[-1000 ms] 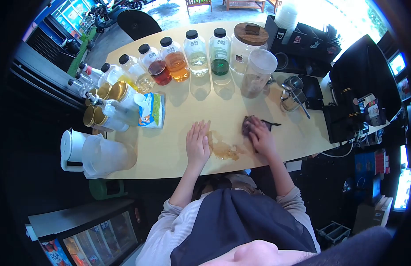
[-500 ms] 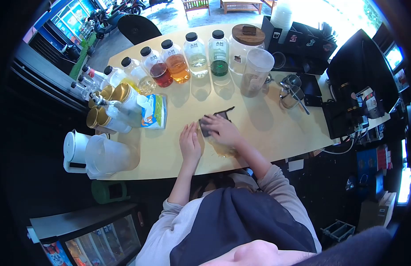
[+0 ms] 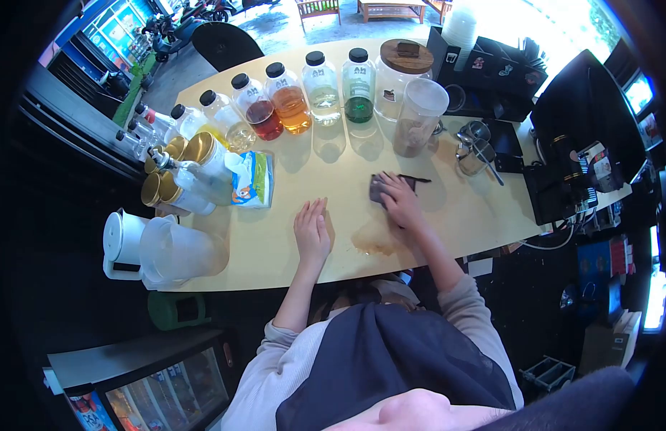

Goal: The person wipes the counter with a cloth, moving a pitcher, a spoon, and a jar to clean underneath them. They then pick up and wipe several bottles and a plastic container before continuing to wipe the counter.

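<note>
My right hand (image 3: 401,202) grips a dark grey cloth (image 3: 379,191) and presses it against the tabletop, its fingers over the cloth. A dark cord or strip trails from the cloth to the right. Between my two hands, closer to the front edge, lies a wet brownish spill (image 3: 372,241). My left hand (image 3: 313,231) rests open on the table left of the spill, fingers stretched forward and holding nothing.
Bottles of coloured liquid (image 3: 290,108) line the far side. A tissue pack (image 3: 251,179), gold-lidded jars (image 3: 199,149) and plastic pitchers (image 3: 182,248) stand left. On the right are a tall clear container (image 3: 419,118), glass cups (image 3: 473,147) and a black monitor (image 3: 584,115).
My right hand has slid the cloth to the right and slightly away from me, uncovering more of the spill. My left hand has stayed nearly in place.
</note>
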`<control>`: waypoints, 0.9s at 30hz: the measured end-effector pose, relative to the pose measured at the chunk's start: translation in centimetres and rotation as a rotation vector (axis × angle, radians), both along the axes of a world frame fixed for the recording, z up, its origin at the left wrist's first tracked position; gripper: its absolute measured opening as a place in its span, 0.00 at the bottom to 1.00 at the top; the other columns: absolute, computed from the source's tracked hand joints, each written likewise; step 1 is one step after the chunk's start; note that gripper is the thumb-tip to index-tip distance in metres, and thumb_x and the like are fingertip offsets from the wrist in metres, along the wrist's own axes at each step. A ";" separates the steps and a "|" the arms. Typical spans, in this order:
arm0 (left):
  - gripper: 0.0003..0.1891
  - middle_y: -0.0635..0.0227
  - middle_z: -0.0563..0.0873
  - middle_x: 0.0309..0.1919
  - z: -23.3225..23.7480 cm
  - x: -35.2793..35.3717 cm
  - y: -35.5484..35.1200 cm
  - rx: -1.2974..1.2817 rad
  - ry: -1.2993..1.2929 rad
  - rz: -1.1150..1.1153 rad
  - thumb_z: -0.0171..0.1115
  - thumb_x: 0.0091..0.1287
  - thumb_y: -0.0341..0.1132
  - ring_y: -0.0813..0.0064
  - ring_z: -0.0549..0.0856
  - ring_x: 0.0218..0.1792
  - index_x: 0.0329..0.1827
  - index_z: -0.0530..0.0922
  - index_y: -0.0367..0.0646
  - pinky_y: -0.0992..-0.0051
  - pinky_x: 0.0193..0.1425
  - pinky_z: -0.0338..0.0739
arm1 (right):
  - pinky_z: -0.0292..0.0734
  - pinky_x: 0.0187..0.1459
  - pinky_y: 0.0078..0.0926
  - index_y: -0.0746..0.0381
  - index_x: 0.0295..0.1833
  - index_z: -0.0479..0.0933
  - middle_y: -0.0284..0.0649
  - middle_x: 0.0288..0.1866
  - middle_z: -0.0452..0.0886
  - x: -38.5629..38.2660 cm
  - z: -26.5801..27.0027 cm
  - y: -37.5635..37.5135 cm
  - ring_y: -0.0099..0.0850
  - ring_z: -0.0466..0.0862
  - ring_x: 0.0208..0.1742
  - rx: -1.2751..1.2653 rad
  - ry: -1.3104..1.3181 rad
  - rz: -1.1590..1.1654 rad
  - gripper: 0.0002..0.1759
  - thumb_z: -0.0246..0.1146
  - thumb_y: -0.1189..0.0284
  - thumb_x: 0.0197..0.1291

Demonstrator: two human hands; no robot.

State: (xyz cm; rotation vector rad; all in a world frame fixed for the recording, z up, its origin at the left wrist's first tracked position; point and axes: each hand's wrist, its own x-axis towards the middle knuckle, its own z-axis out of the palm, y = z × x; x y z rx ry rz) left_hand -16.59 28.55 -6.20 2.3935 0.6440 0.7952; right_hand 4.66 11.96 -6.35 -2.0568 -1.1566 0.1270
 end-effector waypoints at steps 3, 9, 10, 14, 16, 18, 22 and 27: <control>0.23 0.57 0.81 0.66 -0.5 0.0 0.1 -0.033 0.004 -0.010 0.39 0.81 0.41 0.51 0.71 0.73 0.70 0.78 0.47 0.50 0.79 0.57 | 0.53 0.80 0.53 0.59 0.65 0.80 0.42 0.77 0.72 -2.5 0.3 3.9 0.42 0.66 0.80 -0.061 -0.055 0.067 0.23 0.61 0.69 0.64; 0.23 0.58 0.83 0.65 -1.4 -0.1 0.8 -0.072 -0.084 -0.037 0.39 0.80 0.38 0.52 0.73 0.72 0.69 0.79 0.43 0.53 0.78 0.61 | 0.50 0.80 0.56 0.49 0.66 0.81 0.37 0.79 0.69 -9.9 1.4 3.9 0.39 0.65 0.81 -0.186 -0.171 0.316 0.24 0.59 0.69 0.64; 0.23 0.58 0.83 0.65 -1.1 -0.1 0.7 -0.075 -0.093 -0.035 0.39 0.80 0.38 0.52 0.74 0.72 0.68 0.79 0.42 0.54 0.78 0.61 | 0.50 0.81 0.57 0.47 0.66 0.81 0.36 0.80 0.69 -10.0 1.8 2.8 0.38 0.64 0.81 -0.215 -0.197 0.299 0.24 0.59 0.69 0.64; 0.23 0.59 0.83 0.65 -0.7 -0.3 0.3 -0.070 -0.073 -0.023 0.39 0.81 0.37 0.52 0.74 0.72 0.67 0.79 0.41 0.54 0.78 0.61 | 0.45 0.82 0.55 0.45 0.67 0.80 0.32 0.81 0.67 -7.0 2.2 -1.5 0.35 0.62 0.83 -0.272 -0.131 0.179 0.22 0.58 0.67 0.68; 0.23 0.59 0.83 0.65 -0.7 -0.3 0.2 -0.056 -0.068 -0.029 0.39 0.81 0.37 0.52 0.74 0.72 0.67 0.79 0.41 0.54 0.78 0.61 | 0.43 0.82 0.54 0.46 0.67 0.79 0.32 0.81 0.66 -4.3 2.4 -4.1 0.35 0.61 0.83 -0.291 -0.060 0.040 0.21 0.59 0.65 0.69; 0.23 0.59 0.83 0.65 -0.6 -0.3 0.2 -0.039 -0.063 -0.033 0.39 0.81 0.37 0.52 0.74 0.72 0.67 0.79 0.41 0.54 0.78 0.61 | 0.42 0.83 0.53 0.48 0.67 0.79 0.33 0.81 0.66 -1.4 1.8 -7.1 0.34 0.60 0.83 -0.276 -0.046 -0.098 0.21 0.58 0.64 0.71; 0.24 0.58 0.83 0.64 -0.5 -0.4 0.1 -0.016 -0.041 -0.035 0.37 0.82 0.40 0.50 0.74 0.71 0.66 0.80 0.40 0.54 0.77 0.63 | 0.44 0.82 0.51 0.52 0.68 0.78 0.35 0.81 0.67 2.5 0.8 -12.9 0.36 0.61 0.83 -0.196 -0.059 -0.292 0.21 0.57 0.63 0.72; 0.24 0.59 0.82 0.66 -0.7 -0.4 -0.3 -0.013 0.014 -0.061 0.38 0.82 0.41 0.51 0.71 0.74 0.70 0.78 0.46 0.51 0.79 0.57 | 0.47 0.81 0.50 0.58 0.67 0.79 0.36 0.81 0.66 1.2 0.1 -14.5 0.40 0.62 0.82 -0.179 -0.105 -0.561 0.21 0.56 0.63 0.73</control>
